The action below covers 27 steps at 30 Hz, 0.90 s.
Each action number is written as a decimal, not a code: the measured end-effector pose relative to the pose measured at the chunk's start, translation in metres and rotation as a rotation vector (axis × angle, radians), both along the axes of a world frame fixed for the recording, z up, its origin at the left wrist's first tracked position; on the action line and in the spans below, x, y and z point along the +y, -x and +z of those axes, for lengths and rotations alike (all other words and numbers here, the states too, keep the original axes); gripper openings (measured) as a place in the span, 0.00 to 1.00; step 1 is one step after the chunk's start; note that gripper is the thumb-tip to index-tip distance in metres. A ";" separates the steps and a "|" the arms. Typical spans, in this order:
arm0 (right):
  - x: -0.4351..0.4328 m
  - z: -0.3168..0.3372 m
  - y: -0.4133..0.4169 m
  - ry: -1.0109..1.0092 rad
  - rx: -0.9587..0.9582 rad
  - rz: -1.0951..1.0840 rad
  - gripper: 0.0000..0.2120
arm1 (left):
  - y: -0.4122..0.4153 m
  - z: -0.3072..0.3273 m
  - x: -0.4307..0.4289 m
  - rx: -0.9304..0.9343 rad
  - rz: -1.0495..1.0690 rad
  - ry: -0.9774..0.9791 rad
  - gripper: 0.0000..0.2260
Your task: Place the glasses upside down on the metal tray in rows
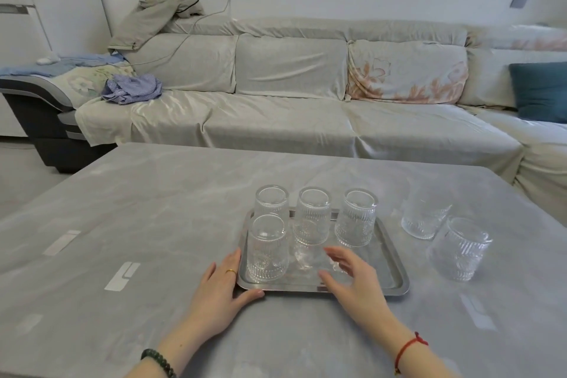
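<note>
A metal tray lies on the grey table in front of me. Several ribbed clear glasses stand upside down on it: three in the back row and one at the front left. Two more glasses stand on the table just right of the tray; which way up they are is unclear. My left hand rests flat at the tray's front left corner, thumb along its edge. My right hand hovers over the tray's front middle, fingers spread, holding nothing.
The grey table stretches wide to the left, with pale tape marks on it. Behind it runs a long covered sofa with clothes and a teal cushion.
</note>
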State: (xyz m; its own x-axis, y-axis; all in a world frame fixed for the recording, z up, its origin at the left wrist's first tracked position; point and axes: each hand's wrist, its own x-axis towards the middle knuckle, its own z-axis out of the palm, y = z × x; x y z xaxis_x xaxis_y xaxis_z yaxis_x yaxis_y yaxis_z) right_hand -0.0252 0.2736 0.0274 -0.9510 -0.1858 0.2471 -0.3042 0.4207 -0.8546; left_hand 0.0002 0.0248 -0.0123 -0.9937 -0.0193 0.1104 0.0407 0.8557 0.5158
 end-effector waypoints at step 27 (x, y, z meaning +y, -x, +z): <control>0.131 0.027 0.035 0.235 0.000 -0.566 0.35 | -0.003 0.001 0.001 0.021 0.017 0.044 0.37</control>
